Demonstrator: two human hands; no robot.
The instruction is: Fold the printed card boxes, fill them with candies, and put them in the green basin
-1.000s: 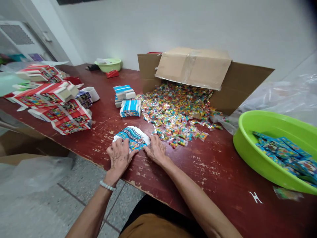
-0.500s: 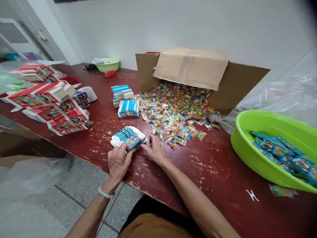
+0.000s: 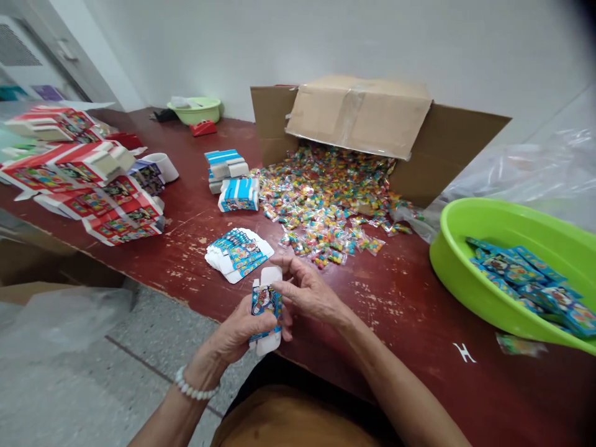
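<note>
Scuffed red table (image 3: 410, 323) bears a white H-shaped mark (image 3: 464, 352); at its near edge, the left hand (image 3: 243, 330) clamps a blue box (image 3: 267, 302) (print too small to read), raised from the fanned boxes (image 3: 239, 251) since half a second ago. The right hand (image 3: 313, 294) meets its top flap (image 3: 271, 275), grip unclear.

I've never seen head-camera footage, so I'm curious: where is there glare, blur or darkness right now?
Head view, centre: glints on the candy packets; head view, far left: the red boxes and plastic below look soft; head view, top right: a dark corner; head view, lower middle: the carton is fairly clear.
</note>
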